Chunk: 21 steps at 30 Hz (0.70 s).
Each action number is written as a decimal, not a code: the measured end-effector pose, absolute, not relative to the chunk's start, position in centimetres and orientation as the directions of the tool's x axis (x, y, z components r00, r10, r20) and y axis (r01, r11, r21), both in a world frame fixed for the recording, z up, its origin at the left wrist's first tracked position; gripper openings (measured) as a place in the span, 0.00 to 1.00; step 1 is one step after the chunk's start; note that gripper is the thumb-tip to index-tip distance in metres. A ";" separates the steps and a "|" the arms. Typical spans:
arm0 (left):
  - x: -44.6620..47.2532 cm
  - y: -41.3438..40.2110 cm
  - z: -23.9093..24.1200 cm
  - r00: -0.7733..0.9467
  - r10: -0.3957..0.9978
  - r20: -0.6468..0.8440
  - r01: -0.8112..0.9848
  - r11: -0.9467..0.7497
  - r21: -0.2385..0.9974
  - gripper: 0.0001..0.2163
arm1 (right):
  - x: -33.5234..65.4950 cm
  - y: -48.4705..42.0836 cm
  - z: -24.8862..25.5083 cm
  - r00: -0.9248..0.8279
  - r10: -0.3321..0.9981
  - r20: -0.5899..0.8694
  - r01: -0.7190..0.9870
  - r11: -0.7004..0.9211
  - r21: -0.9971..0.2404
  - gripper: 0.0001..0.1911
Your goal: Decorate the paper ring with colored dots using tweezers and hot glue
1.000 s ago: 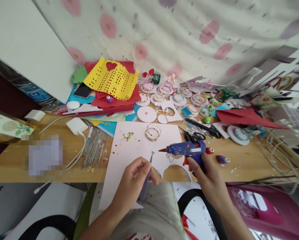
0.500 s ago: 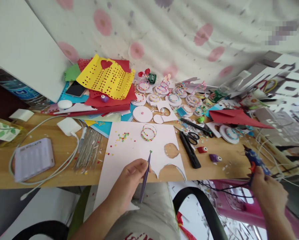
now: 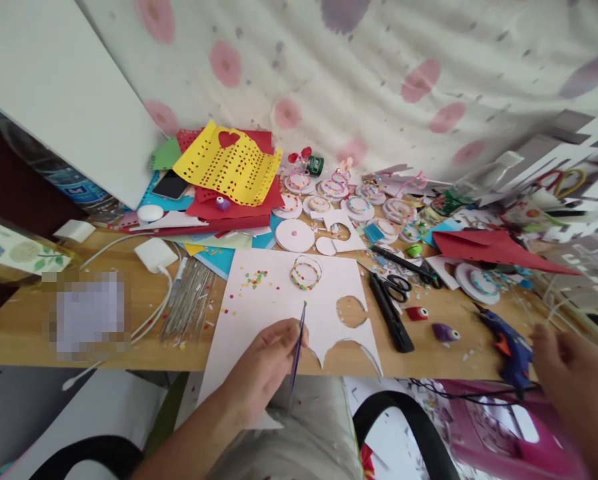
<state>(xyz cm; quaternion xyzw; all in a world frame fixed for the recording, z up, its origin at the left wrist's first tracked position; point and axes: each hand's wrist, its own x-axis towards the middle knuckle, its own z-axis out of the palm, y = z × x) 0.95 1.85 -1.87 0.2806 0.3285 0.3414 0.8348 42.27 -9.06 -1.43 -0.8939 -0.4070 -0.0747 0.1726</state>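
My left hand is closed on purple tweezers, with a tiny green paper piece at their tip. They are over a white sheet that has round cut-outs along its right side. On this sheet lie a ring of small coloured pieces and a scatter of red, green and yellow bits. At the right front edge of the table rests a blue glue gun with an orange trigger. Just right of it, and apart from it, is my right hand, blurred, its thumb and fingers parted and nothing visible in them.
A black-handled cutter, scissors and small red and purple figures lie right of the sheet. Decorated white discs crowd the back. Thin sticks and a white cable are on the left.
My right hand has let go of the glue gun and moved right, leaving the gun at the table edge. My left hand still holds the tweezers over the sheet. The view has shifted slightly.
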 end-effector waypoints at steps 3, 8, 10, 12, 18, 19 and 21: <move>2.0 2.6 -1.4 0.550 0.757 -0.352 -0.444 0.622 0.645 0.21 | 32.2 -7.8 0.0 0.460 0.887 -0.049 0.586 -0.344 -0.733 0.23; 2.6 3.1 -2.5 0.662 0.671 -0.334 -0.411 0.698 0.587 0.19 | 16.3 -3.8 -0.2 -0.221 0.950 -0.220 -0.147 -0.255 -0.956 0.20; 2.1 3.5 -3.2 0.705 0.635 -0.315 -0.367 0.707 0.604 0.19 | 13.6 -2.4 -0.5 -0.246 0.952 -0.183 -0.396 -0.271 -0.878 0.19; 1.4 4.0 -3.7 0.707 0.643 -0.295 -0.347 0.678 0.648 0.20 | 12.7 -1.7 -1.0 -0.256 0.948 -0.190 -0.551 -0.305 -0.777 0.18; 1.9 4.9 -3.5 0.684 0.687 -0.245 -0.327 0.589 0.739 0.24 | 12.6 -1.8 -3.7 -0.279 0.941 -0.191 -0.740 -0.338 -0.582 0.17; 2.2 5.0 -3.4 0.688 0.684 -0.243 -0.319 0.586 0.745 0.23 | 12.6 -1.8 -4.0 -0.229 0.955 -0.189 -0.746 -0.297 -0.596 0.17; 2.4 5.2 -3.3 0.690 0.687 -0.228 -0.283 0.546 0.788 0.21 | 12.7 -1.7 -4.3 -0.107 0.975 -0.192 -0.729 -0.209 -0.652 0.17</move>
